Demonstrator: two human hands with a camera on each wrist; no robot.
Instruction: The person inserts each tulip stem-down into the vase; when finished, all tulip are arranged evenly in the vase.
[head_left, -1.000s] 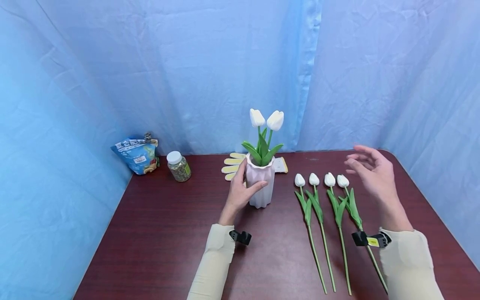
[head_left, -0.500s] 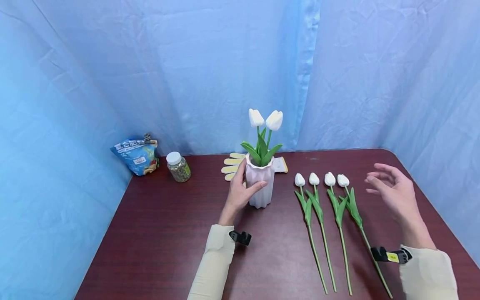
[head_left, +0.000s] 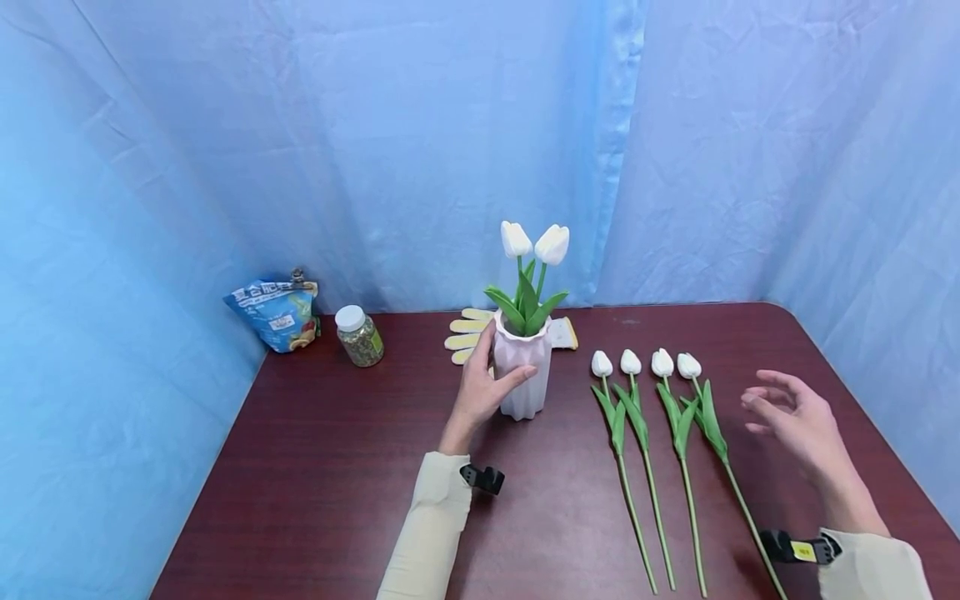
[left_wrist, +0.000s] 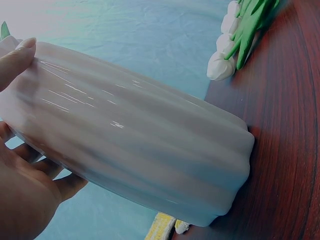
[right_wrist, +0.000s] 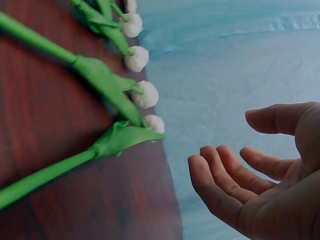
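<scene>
A pale pinkish-white fluted vase [head_left: 522,379] stands upright near the middle of the table. Two white tulips [head_left: 552,245] with green leaves rise out of its scalloped mouth. My left hand [head_left: 480,387] grips the vase from its left side, thumb across the front, as the left wrist view shows with the vase wall [left_wrist: 130,125] filling the frame. Several more white tulips lie side by side to the right, the outermost tulip [head_left: 712,425] closest to my right hand. That right hand [head_left: 798,421] hovers beside them, fingers loosely bent and holding nothing.
Behind the vase lies a white and yellow work glove [head_left: 467,333], partly hidden. A white-capped jar [head_left: 361,337] of small grains and a blue clipped pouch [head_left: 277,317] stand at the back left. Blue curtains [head_left: 450,150] border the table [head_left: 337,483].
My right hand has moved right and toward me, away from the tulip heads, and come down lower. The left hand keeps its hold on the vase, which stays put.
</scene>
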